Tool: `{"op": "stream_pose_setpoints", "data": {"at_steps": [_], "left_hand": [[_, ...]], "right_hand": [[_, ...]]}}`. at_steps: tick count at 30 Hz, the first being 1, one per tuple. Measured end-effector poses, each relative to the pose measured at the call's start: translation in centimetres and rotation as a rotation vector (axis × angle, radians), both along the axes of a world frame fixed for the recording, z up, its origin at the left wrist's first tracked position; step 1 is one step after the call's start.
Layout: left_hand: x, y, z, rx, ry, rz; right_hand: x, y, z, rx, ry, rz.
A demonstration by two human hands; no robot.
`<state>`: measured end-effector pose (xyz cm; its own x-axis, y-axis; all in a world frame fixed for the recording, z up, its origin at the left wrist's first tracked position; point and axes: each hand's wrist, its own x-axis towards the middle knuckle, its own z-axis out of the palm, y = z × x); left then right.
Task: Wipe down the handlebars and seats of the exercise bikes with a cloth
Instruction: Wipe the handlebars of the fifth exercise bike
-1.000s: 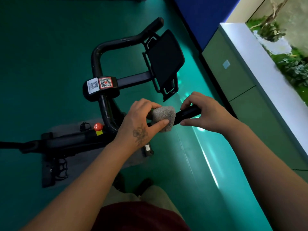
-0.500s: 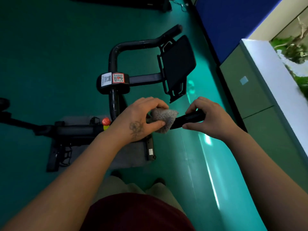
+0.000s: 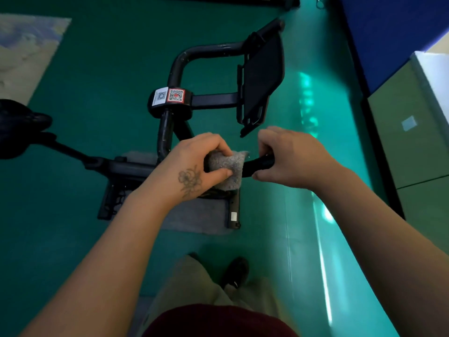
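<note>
Now your left hand (image 3: pixel 194 164) pinching cloth (image 3: pixel 227 170) round handlebar (image 3: pixel 258 164), right hand (image 3: pixel 289 158) gripping its end; loose grip risking cloth slipping off.

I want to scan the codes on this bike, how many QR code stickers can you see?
2, side by side on the handlebar hub: a white sticker on the left, a red-bordered sticker right beside it. Others may be hidden.

Glossy teal-green floor (image 3: pixel 85 69) throughout; bright light streak (image 3: pixel 323 263) at four o'clock, blue wall panel (image 3: pixel 388 27) and olive-green cabinets (image 3: pixel 408 142) at two.
</note>
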<state>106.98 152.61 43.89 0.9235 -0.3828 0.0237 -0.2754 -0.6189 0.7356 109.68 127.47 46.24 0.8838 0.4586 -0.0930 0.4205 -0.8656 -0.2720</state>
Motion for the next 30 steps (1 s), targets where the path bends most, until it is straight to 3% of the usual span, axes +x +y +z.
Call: {"op": "stream_pose_setpoints", "data": {"at_steps": [9, 25, 30], "left_hand": [[-0.4, 0.1, -1.0, -0.055, 0.064, -0.01], [-0.1, 0.2, -2.5, 0.086, -0.028, -0.048], [-0.4, -1.6, -2.6, 0.052, -0.052, -0.01]], "right_hand": [[-0.2, 0.4, -0.1, 0.005, 0.045, -0.094], [0.0, 0.7, 0.1, 0.002, 0.071, -0.147], [0.0, 0.7, 0.1, 0.02, 0.063, -0.15]]}}
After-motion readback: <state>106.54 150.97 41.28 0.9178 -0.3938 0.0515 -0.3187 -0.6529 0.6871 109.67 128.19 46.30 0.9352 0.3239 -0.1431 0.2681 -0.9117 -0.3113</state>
